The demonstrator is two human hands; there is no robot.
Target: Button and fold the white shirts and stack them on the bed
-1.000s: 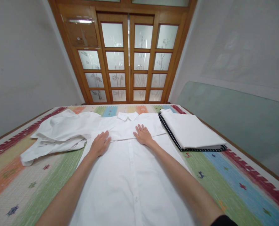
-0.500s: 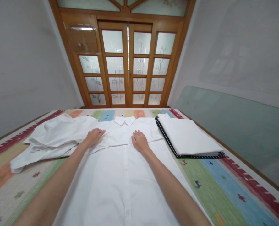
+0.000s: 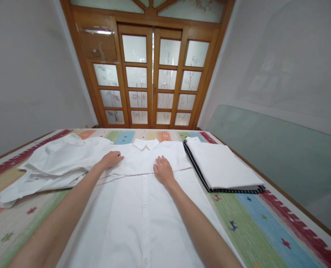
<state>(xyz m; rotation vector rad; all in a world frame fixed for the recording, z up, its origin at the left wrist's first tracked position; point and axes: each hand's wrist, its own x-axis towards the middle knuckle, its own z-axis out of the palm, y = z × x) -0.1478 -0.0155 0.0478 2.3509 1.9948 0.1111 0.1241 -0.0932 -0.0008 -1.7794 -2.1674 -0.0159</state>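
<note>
The white shirt point(image 3: 120, 223) lies flat directly under both hands, its long axis running straight away from the person, collar point(image 3: 145, 144) at the far end and just beyond the fingers; a cloth edge crosses the chest near them. The right hand point(image 3: 163, 170) sits nearer the button line, palm down, fingers loosely bent — whether they pinch any fabric I cannot tell. The left hand point(image 3: 111, 159) is curled at the shirt's left side, nearer the rumpled white cloth point(image 3: 59, 158), its grip hidden too. Close by on the right is a folded stack point(image 3: 227, 167), white above black-and-white stripes. All rest on a multicoloured striped cover point(image 3: 227, 208) — beyond it, wooden doors point(image 3: 168, 67) with patterned glass stand between pale walls point(image 3: 28, 67)
</note>
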